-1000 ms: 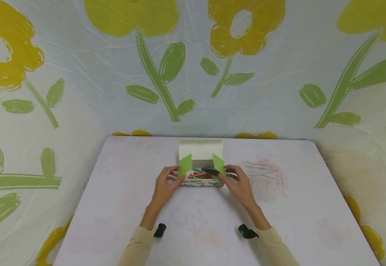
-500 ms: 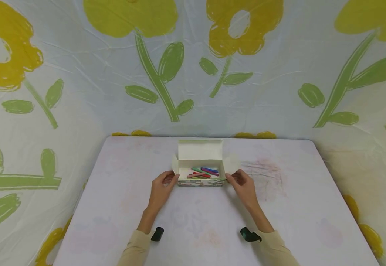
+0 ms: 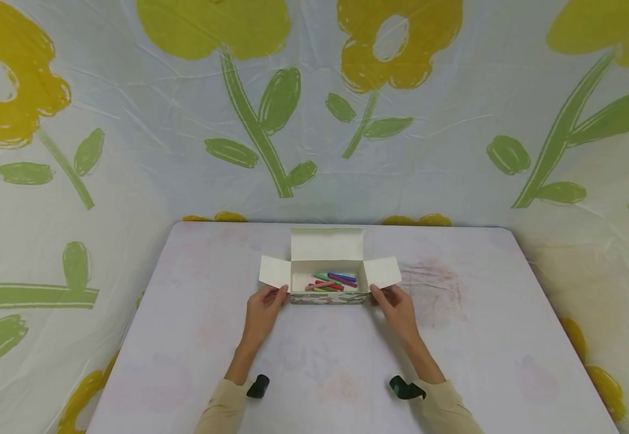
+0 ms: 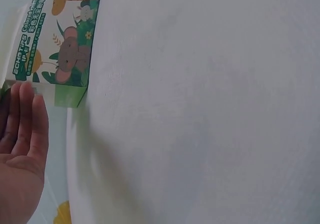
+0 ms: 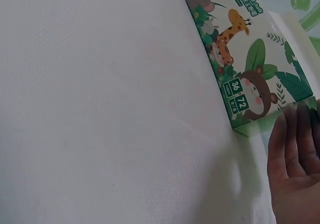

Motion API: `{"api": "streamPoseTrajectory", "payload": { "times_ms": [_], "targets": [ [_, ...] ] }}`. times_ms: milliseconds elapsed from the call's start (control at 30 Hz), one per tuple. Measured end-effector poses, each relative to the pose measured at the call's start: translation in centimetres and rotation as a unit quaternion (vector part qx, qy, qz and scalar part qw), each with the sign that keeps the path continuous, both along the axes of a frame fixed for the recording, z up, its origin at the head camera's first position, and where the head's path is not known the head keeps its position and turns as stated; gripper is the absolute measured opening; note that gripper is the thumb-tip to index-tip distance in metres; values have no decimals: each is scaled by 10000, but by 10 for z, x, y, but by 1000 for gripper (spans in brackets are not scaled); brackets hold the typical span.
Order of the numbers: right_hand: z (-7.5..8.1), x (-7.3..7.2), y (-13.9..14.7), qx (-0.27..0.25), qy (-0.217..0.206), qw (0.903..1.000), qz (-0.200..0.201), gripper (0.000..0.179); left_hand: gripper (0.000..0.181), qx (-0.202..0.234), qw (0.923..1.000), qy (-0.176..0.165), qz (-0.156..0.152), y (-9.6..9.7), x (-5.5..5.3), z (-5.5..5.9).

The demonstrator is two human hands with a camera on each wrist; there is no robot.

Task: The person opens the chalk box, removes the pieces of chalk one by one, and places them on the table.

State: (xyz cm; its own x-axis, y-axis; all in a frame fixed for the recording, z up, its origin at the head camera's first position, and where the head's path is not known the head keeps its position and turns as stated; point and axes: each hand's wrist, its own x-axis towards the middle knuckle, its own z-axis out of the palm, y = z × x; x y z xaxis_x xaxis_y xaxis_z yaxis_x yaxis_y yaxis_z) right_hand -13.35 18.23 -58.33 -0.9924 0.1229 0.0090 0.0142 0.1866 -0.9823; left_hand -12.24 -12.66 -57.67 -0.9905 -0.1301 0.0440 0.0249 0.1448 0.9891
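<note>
A cardboard chalk box [image 3: 328,298] with printed animals on its front stands at the middle of the table, its lid [image 3: 327,245] raised at the back. Both side flaps, the left flap [image 3: 275,271] and the right flap [image 3: 382,272], are folded outward. Several coloured chalk sticks [image 3: 341,279] lie inside, mostly toward the right. My left hand [image 3: 262,310] touches the box's left front corner, fingers fairly straight beside its end in the left wrist view. At the right front corner my right hand [image 3: 399,310] does likewise, thumb at the edge.
The white table [image 3: 325,374] carries faint coloured smudges [image 3: 436,289] right of the box. Behind it hangs a flower-printed cloth [image 3: 444,157]. Dark wrist cameras [image 3: 258,386] sit by both sleeves.
Both side flaps, earlier folded inward over the box, have swung outward, uncovering the chalk sticks. My hands have moved apart and slightly toward me, down to the front corners.
</note>
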Motion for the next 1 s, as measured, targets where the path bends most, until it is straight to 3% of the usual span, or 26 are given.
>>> {"api": "streamPoseTrajectory", "payload": {
  "times_ms": [267, 433, 567, 767, 900, 1000],
  "targets": [
    [-5, 0, -3, -872, -556, 9946, -40, 35, 26, 505, 9987, -78, -51, -1, 0, -8],
    [-5, 0, -3, -1117, -964, 9890, -33, 43, 31, 839, 9960, -283, -86, 0, -1, -16],
    [-4, 0, -4, -1272, -1331, 9829, -29, 48, 34, 1387, 9877, -715, -74, 2, -1, -19],
    [-4, 0, -5, -1873, -1816, 9654, -29, 43, 36, 2152, 9680, -1280, -175, 4, 2, -17],
    [-3, 1, -5, -2366, -1965, 9515, 73, 33, 42, 2309, 9599, -1556, -332, 5, 4, -14],
    [-2, 2, -5, -2438, -2016, 9485, 167, 34, 49, 2294, 9576, -1707, -343, 7, 6, -11]
  ]
}}
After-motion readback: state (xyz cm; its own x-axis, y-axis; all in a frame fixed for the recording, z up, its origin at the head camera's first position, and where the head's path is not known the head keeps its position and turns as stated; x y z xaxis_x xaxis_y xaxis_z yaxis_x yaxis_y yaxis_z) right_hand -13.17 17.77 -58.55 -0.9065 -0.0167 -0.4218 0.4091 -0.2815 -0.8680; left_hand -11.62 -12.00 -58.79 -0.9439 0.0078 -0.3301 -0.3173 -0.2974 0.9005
